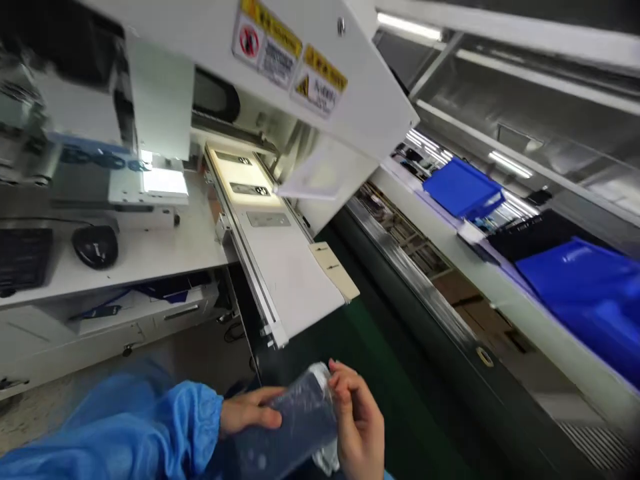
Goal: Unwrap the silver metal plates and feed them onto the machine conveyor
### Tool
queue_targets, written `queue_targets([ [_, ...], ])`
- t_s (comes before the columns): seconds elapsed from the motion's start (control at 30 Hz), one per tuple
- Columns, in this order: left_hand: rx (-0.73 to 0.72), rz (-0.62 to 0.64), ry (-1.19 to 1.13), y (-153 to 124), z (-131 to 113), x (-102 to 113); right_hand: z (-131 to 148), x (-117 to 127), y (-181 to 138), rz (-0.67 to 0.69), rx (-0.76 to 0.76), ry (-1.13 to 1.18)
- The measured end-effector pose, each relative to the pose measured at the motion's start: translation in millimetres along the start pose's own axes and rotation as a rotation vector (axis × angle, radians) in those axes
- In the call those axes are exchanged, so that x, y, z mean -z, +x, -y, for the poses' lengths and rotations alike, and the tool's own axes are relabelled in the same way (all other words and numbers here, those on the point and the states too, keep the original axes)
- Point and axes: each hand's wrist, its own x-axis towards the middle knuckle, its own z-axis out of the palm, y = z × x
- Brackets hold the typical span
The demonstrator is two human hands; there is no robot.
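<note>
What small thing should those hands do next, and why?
Perhaps the right hand should gently straighten the crinkled plastic: it looks bunched at the end of the dark slab, right by those fingers, while the left hand grips the slab.

Left hand (250, 412) and right hand (359, 427) hold a plastic bag (297, 423).

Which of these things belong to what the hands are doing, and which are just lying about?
Seems part of it:
- packet, dark and flat
- left hand, holding the packet
- right hand, at its edge

Seems just lying about:
- mouse
- keyboard
- blue bins
</note>
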Motion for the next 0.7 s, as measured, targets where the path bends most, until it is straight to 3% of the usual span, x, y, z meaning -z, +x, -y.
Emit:
queue_targets([
  [0.07, 0.15, -0.051, -0.099, -4, 35, 19, 13, -3, -18, -0.143, 0.075, 0.235],
  [0.13, 0.206, -0.097, -0.155, -19, 61, 36, 24, -2, -39, -0.293, 0.133, 0.419],
  [0.2, 0.126, -0.135, -0.146, -41, 76, 50, 30, 0, -63, -0.399, 0.176, 0.433],
  [0.27, -0.004, -0.198, -0.057, -67, 84, 62, 23, -1, -89, -0.399, 0.133, 0.337],
  [0.37, -0.073, -0.288, 0.193, -107, 94, 79, -17, -19, -138, -0.163, -0.151, 0.175],
  [0.43, -0.062, -0.337, 0.334, -130, 106, 90, -58, -39, -180, 0.058, -0.332, 0.049],
  [0.5, -0.059, -0.428, 0.462, -145, 121, 101, -102, -55, -228, 0.189, -0.449, -0.077],
  [0.53, -0.066, -0.477, 0.537, -150, 129, 105, -122, -58, -251, 0.179, -0.503, -0.129],
  [0.6, -0.072, -0.531, 0.663, -154, 143, 111, -156, -52, -295, 0.034, -0.615, -0.239],
  [0.7, -0.066, -0.47, 0.772, -150, 155, 113, -188, -17, -342, -0.245, -0.798, -0.465],
])
